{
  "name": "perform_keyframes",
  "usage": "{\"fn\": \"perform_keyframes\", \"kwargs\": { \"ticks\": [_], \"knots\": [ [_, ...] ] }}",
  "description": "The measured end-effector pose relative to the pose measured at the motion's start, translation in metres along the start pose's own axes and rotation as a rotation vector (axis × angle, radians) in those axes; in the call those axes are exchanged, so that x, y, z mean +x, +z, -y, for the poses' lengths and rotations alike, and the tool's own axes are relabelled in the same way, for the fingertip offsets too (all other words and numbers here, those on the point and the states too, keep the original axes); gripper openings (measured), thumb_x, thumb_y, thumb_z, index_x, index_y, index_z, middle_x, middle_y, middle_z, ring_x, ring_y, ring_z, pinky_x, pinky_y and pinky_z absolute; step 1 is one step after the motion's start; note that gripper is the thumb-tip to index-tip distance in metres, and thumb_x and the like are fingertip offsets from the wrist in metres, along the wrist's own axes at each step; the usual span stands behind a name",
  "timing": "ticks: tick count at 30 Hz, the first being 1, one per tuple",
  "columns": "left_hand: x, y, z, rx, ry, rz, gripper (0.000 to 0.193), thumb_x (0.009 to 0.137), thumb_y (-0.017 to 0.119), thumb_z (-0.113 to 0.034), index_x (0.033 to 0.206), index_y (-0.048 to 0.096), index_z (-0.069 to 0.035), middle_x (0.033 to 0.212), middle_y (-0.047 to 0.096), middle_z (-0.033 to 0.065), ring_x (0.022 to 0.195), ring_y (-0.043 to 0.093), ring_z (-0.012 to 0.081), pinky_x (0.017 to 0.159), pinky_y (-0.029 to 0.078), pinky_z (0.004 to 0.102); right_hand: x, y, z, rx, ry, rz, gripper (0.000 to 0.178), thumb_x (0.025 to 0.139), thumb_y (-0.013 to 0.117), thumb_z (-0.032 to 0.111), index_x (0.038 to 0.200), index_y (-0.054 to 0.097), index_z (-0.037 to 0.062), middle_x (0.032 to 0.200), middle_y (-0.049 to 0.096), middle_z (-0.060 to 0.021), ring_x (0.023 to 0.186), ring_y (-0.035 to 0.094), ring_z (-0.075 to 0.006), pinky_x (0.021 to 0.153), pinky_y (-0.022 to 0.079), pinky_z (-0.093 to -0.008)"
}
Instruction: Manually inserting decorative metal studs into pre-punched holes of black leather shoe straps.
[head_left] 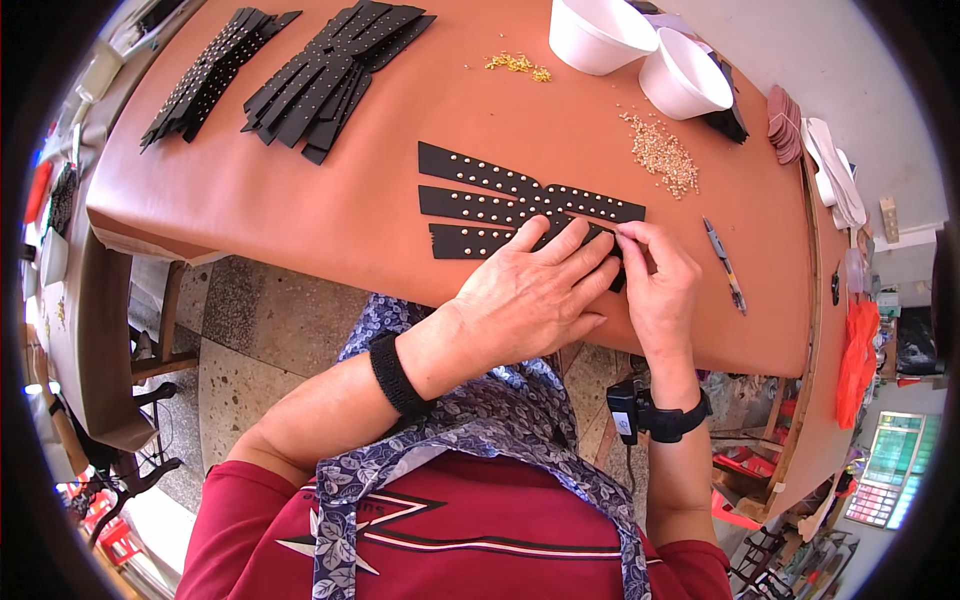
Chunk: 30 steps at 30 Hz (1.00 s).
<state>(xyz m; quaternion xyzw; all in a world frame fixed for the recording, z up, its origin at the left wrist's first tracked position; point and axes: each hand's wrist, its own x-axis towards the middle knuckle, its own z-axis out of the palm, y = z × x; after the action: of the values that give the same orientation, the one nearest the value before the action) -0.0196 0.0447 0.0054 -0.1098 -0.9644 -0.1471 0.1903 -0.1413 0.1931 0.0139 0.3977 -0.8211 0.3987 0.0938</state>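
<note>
A black strappy piece (475,207) dotted with rows of small metal studs lies on the brown table, its strips fanning out from a narrower middle. My left hand (535,285) lies over its near right part, fingers stretched out and pressing it down; part of the strips is hidden beneath. Beside those fingertips, my right hand (660,285) has thumb and forefinger pinched together at the edge of a strip. Whatever sits between them is too small to make out.
On the brown table (330,215) lie a pile of pale studs (660,155), a few golden studs (517,65) and a pen (724,265). Two white bowls (600,35) stand at the far right. Studded black bundles (335,75) lie far left. The table's near edge passes under my wrists.
</note>
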Motion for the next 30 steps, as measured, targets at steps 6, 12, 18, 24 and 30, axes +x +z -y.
{"fn": "perform_keyframes", "kwargs": {
  "ticks": [6, 12, 18, 24, 30],
  "knots": [
    [-0.0008, -0.0004, -0.0003, -0.007, -0.005, 0.004, 0.057, 0.093, 0.063, -0.042, 0.14, 0.055, -0.009, 0.145, 0.053, 0.0093, 0.138, 0.044, 0.0311, 0.11, 0.036, 0.0488, 0.0023, 0.0009, 0.0038, 0.142, 0.243, 0.029, 0.013, 0.087, 0.071, -0.002, 0.1, 0.07, 0.002, 0.093, 0.073, -0.0124, 0.081, 0.071, -0.0268, 0.071, 0.056, -0.0352],
    [-0.0003, -0.0002, 0.0001, -0.024, 0.0, -0.014, 0.057, 0.093, 0.064, -0.041, 0.139, 0.056, -0.008, 0.143, 0.054, 0.0086, 0.138, 0.044, 0.0311, 0.109, 0.036, 0.0495, 0.0028, 0.001, 0.0056, -0.073, -0.036, 0.015, 0.013, 0.087, 0.07, -0.003, 0.099, 0.069, 0.0012, 0.092, 0.071, -0.0129, 0.084, 0.071, -0.0286, 0.073, 0.056, -0.0368],
    [-0.0015, 0.0005, 0.0002, -0.011, 0.002, -0.026, 0.056, 0.093, 0.064, -0.041, 0.138, 0.057, -0.008, 0.142, 0.055, 0.0082, 0.137, 0.045, 0.0312, 0.109, 0.036, 0.0498, -0.0005, 0.002, -0.0006, 0.083, 0.085, 0.01, 0.01, 0.09, 0.07, -0.001, 0.099, 0.069, 0.0011, 0.092, 0.072, -0.0129, 0.082, 0.071, -0.0266, 0.073, 0.056, -0.0353],
    [-0.0009, 0.0006, 0.0003, -0.017, 0.002, -0.021, 0.055, 0.094, 0.063, -0.042, 0.137, 0.057, -0.008, 0.142, 0.055, 0.0082, 0.137, 0.044, 0.031, 0.109, 0.036, 0.05, 0.0004, 0.0012, -0.0007, 0.03, 0.077, 0.011, 0.009, 0.091, 0.068, -0.001, 0.101, 0.068, 0.0005, 0.092, 0.072, -0.0126, 0.081, 0.071, -0.0249, 0.073, 0.055, -0.0345],
    [-0.0017, 0.0011, 0.0003, -0.014, 0.004, -0.023, 0.054, 0.094, 0.063, -0.042, 0.137, 0.058, -0.009, 0.143, 0.055, 0.008, 0.139, 0.044, 0.0306, 0.109, 0.036, 0.0499, -0.002, -0.0001, -0.0012, 0.076, 0.087, -0.01, 0.009, 0.093, 0.066, -0.002, 0.102, 0.068, -0.0009, 0.095, 0.072, -0.0126, 0.085, 0.071, -0.0233, 0.075, 0.056, -0.0337]
  ]
}}
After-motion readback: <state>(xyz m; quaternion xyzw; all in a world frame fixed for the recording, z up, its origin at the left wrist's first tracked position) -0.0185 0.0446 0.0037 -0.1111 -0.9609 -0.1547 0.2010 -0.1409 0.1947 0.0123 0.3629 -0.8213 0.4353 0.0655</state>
